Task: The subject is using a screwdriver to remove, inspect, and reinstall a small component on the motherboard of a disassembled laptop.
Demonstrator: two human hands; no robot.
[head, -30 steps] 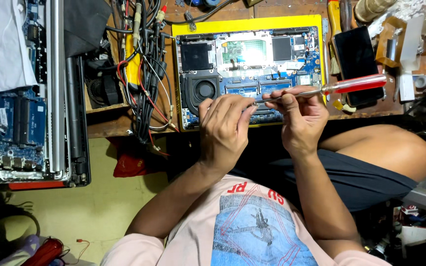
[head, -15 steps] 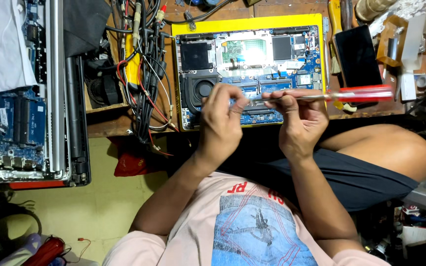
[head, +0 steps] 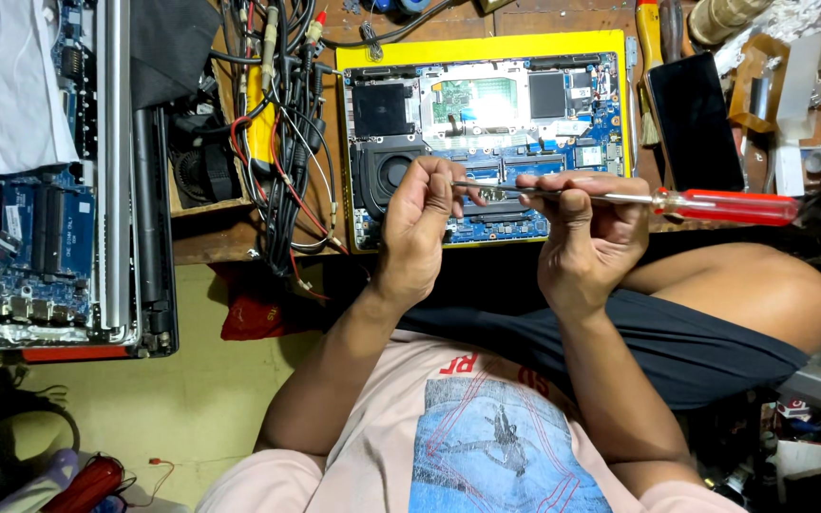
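An opened laptop [head: 486, 104] with a yellow rim lies on the wooden bench, its blue circuit board and black fan exposed. My right hand [head: 586, 237] grips the metal shaft of a screwdriver with a red handle [head: 729, 206], held level above the laptop's near edge. My left hand [head: 420, 228] is raised beside it, with the fingers pinched at the screwdriver's tip; whether a small part sits between them is too small to tell.
A second opened laptop [head: 30, 237] lies at the left. A bundle of black, red and yellow cables [head: 282, 133] runs between the two. A dark phone [head: 696, 119], tape rolls and small bottles crowd the right side. My bare knee [head: 762, 294] is under the bench edge.
Both hands have stayed close together over the laptop. The screwdriver has tilted from slightly raised at the handle to about level, and my left fingers have closed in on its tip.
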